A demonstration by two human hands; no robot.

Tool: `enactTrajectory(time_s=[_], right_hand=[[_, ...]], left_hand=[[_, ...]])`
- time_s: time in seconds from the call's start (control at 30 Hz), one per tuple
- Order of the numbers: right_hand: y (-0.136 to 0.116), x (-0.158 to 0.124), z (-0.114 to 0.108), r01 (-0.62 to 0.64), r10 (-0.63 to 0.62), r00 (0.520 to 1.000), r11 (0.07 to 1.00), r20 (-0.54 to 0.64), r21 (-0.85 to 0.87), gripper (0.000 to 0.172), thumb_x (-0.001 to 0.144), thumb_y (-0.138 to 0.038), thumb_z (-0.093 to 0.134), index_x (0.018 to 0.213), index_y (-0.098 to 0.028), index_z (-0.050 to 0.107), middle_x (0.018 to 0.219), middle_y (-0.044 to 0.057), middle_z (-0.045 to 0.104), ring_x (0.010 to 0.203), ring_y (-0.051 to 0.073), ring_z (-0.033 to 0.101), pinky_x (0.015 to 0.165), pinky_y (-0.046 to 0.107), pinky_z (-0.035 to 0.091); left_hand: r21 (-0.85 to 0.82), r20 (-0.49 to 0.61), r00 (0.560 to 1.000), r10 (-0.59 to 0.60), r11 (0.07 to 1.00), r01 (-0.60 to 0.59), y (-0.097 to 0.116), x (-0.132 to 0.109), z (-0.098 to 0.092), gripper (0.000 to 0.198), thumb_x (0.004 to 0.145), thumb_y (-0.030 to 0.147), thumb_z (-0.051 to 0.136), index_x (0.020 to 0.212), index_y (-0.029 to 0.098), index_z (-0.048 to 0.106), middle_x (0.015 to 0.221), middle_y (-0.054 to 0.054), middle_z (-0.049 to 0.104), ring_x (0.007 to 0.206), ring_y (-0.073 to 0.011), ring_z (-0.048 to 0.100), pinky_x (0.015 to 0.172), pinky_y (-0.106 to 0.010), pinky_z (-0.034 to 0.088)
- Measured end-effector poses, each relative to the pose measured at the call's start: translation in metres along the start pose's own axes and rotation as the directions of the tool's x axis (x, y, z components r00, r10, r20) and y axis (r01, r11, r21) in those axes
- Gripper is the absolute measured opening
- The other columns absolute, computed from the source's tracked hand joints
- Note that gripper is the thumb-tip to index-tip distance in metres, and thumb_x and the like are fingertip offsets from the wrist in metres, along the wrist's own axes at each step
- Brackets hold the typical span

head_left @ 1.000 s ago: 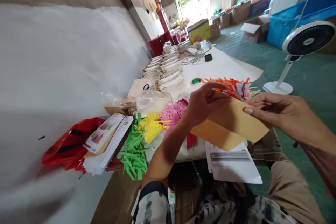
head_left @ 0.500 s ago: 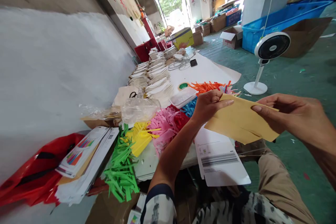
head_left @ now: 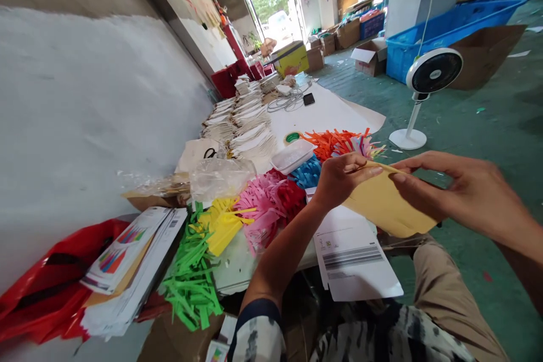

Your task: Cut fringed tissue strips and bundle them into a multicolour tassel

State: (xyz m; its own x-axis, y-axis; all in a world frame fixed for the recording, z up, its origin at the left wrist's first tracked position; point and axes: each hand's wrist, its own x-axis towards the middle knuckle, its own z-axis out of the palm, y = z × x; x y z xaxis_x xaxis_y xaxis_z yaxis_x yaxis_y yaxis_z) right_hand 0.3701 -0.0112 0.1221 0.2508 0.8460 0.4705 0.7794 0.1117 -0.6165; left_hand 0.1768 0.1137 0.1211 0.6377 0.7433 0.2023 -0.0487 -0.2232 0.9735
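A tan kraft paper sheet is held up in front of me, its lower part hanging down. My left hand pinches its upper left edge between thumb and fingers. At the upper right, my right hand grips it the same way, and the top edge looks bent or folded between the two thumbs. White printed sheets with a dark striped block lie below it, over the near table edge. Close to my left hand are blue paper strips and orange paper strips.
Pink strips, yellow strips and green strips lie leftward. A white plastic tray and stacked papers are behind. Printed sheets rest on a red bag. A fan stands right.
My right hand has moved left, closer to my left hand. The paper's top edge has bent between them, and its outline looks narrower. The whole view has shifted slightly.
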Motion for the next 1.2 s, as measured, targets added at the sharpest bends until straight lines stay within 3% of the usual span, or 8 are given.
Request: enactTrajectory(time_s=[0.13, 0.3, 0.43, 0.6, 0.8, 0.9, 1.0, 1.2], right_hand=[[-0.003, -0.006, 0.010, 0.059, -0.060, 0.986, 0.998, -0.155, -0.013, 0.022, 0.088, -0.052, 0.073, 0.094, -0.033, 0.083, 0.090, -0.004, 0.083, 0.071, 0.014, 0.071, 0.057, 0.025, 0.048], [0.001, -0.015, 0.019, 0.156, -0.154, 0.943, 0.988, -0.294, -0.017, 0.015, 0.088, -0.041, 0.077, 0.100, -0.033, 0.083, 0.097, -0.002, 0.083, 0.085, 0.019, 0.075, 0.075, 0.033, 0.055], [0.000, -0.019, 0.021, 0.188, -0.174, 0.937, 0.982, -0.302, 0.017, 0.016, 0.090, -0.032, 0.076, 0.104, -0.033, 0.082, 0.103, -0.002, 0.083, 0.091, 0.019, 0.076, 0.080, 0.035, 0.057], [-0.003, -0.021, 0.019, 0.222, -0.193, 0.918, 0.974, -0.345, 0.045, 0.008, 0.088, -0.028, 0.076, 0.094, -0.030, 0.080, 0.098, -0.001, 0.081, 0.090, 0.018, 0.076, 0.080, 0.032, 0.056], [-0.001, -0.019, 0.017, 0.058, -0.028, 0.978, 0.988, -0.206, 0.144, 0.020, 0.087, -0.039, 0.079, 0.106, -0.034, 0.082, 0.103, -0.003, 0.080, 0.091, 0.016, 0.073, 0.079, 0.029, 0.053], [0.002, -0.020, 0.021, 0.137, -0.111, 0.954, 0.988, -0.280, 0.075, 0.012, 0.087, -0.033, 0.079, 0.099, -0.032, 0.082, 0.100, -0.002, 0.080, 0.089, 0.016, 0.074, 0.078, 0.029, 0.054], [0.004, -0.023, 0.026, 0.224, -0.237, 0.896, 0.972, -0.375, -0.079, 0.012, 0.088, -0.025, 0.077, 0.098, -0.030, 0.081, 0.095, 0.000, 0.080, 0.088, 0.019, 0.074, 0.081, 0.034, 0.053], [0.011, -0.027, 0.030, 0.350, -0.418, 0.828, 0.906, -0.374, -0.240, 0.015, 0.086, -0.019, 0.076, 0.099, -0.028, 0.076, 0.093, 0.002, 0.079, 0.081, 0.021, 0.073, 0.084, 0.039, 0.050]], left_hand=[[-0.034, 0.007, 1.000, -0.015, 0.999, 0.015, 0.001, -0.001, 0.002, 0.045, 0.069, 0.052, 0.090, 0.074, 0.016, 0.064, 0.071, 0.002, 0.065, 0.065, -0.0083, 0.055, 0.061, -0.021, 0.039], [0.012, 0.036, 0.999, 0.001, 1.000, -0.001, -0.001, -0.002, 0.002, 0.037, 0.077, 0.052, 0.084, 0.088, 0.017, 0.076, 0.082, -0.002, 0.073, 0.075, -0.0121, 0.063, 0.069, -0.023, 0.044], [0.140, 0.102, 0.992, 0.071, 0.986, -0.085, 0.001, -0.003, 0.003, 0.033, 0.088, 0.050, 0.074, 0.103, 0.021, 0.082, 0.090, -0.003, 0.076, 0.081, -0.0139, 0.064, 0.071, -0.024, 0.045], [0.238, 0.109, 0.993, 0.047, 0.969, -0.072, 0.003, -0.003, 0.004, 0.039, 0.087, 0.056, 0.074, 0.084, 0.017, 0.081, 0.073, -0.002, 0.067, 0.070, -0.0127, 0.057, 0.062, -0.023, 0.039], [0.235, 0.132, 0.990, 0.047, 0.969, -0.078, 0.005, -0.004, 0.005, 0.049, 0.086, 0.062, 0.072, 0.070, 0.015, 0.072, 0.072, -0.002, 0.062, 0.070, -0.0114, 0.054, 0.061, -0.023, 0.037], [0.230, 0.133, 0.988, 0.075, 0.968, -0.104, 0.005, -0.005, 0.006, 0.050, 0.087, 0.061, 0.071, 0.067, 0.015, 0.067, 0.072, -0.001, 0.058, 0.070, -0.0108, 0.052, 0.062, -0.024, 0.036], [0.223, 0.109, 0.992, 0.059, 0.971, -0.083, 0.002, -0.005, 0.008, 0.053, 0.088, 0.062, 0.070, 0.063, 0.016, 0.059, 0.069, 0.001, 0.052, 0.067, -0.0095, 0.047, 0.060, -0.024, 0.033], [0.200, 0.097, 0.995, 0.016, 0.979, -0.036, -0.001, -0.005, 0.010, 0.065, 0.084, 0.069, 0.070, 0.058, 0.018, 0.041, 0.062, 0.003, 0.034, 0.061, -0.0084, 0.035, 0.057, -0.027, 0.024]])
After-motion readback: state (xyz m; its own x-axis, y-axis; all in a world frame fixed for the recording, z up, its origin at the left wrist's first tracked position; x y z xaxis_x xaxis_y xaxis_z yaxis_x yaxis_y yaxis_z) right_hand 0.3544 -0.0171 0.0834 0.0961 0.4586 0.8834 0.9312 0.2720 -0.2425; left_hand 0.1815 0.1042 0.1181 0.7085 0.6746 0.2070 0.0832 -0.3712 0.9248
